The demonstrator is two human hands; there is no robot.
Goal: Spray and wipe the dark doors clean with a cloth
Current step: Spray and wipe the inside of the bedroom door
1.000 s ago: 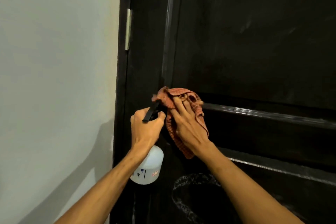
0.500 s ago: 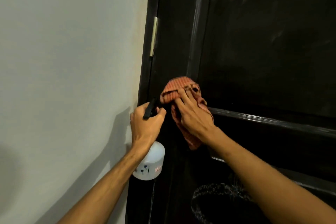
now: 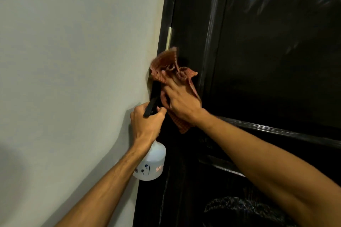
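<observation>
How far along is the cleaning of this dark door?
Done, apparently: the upper panel shows glossy wipe streaks. In hand: the right hand presses a reddish checked cloth on the left edge of the door, below the hinge, while the left hand grips the spray bottle. Left: a ring of spray droplets low on the door is not yet wiped.

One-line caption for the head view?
Right hand presses reddish checked cloth on dark panelled door; left hand grips white plastic spray bottle.
</observation>
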